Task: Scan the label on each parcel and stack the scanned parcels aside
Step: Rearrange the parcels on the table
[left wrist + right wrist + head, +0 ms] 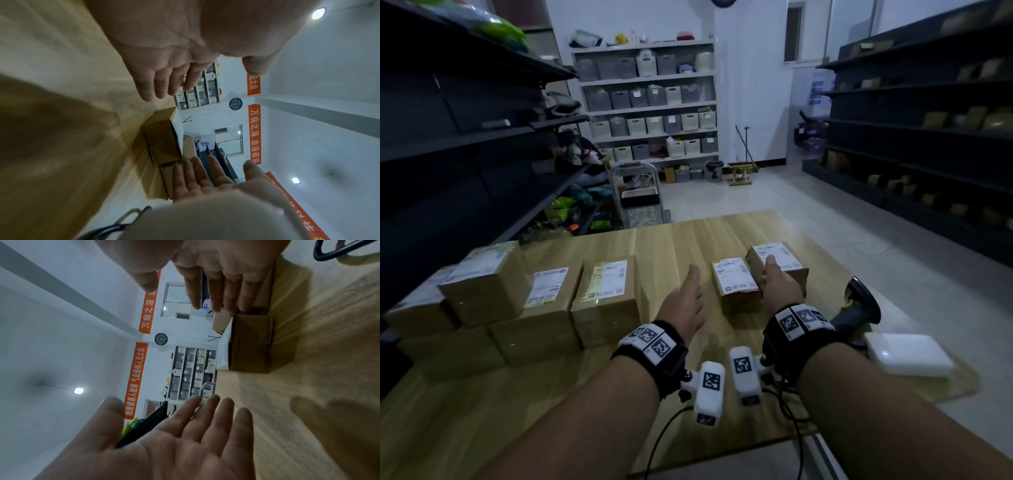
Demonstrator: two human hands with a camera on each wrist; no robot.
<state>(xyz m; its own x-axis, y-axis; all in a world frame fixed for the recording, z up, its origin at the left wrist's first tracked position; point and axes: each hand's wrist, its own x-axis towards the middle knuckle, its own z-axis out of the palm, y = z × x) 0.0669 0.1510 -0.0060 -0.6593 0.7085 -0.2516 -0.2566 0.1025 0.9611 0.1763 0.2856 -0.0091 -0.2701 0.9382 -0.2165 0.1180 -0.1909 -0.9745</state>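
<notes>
Over the bench (681, 240), I hold both hands flat, fingers apart and gripping nothing: my left hand (685, 301) beside a small parcel (734, 284), my right hand (779, 289) between it and a second parcel (779, 258). Stacked parcels (517, 298) sit at left; the scanner (858, 305) lies at right.

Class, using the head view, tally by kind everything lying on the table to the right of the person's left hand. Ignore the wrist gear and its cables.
Small labelled parcels: 2
Handheld scanner: 1
White case: 1
Total: 4
</notes>
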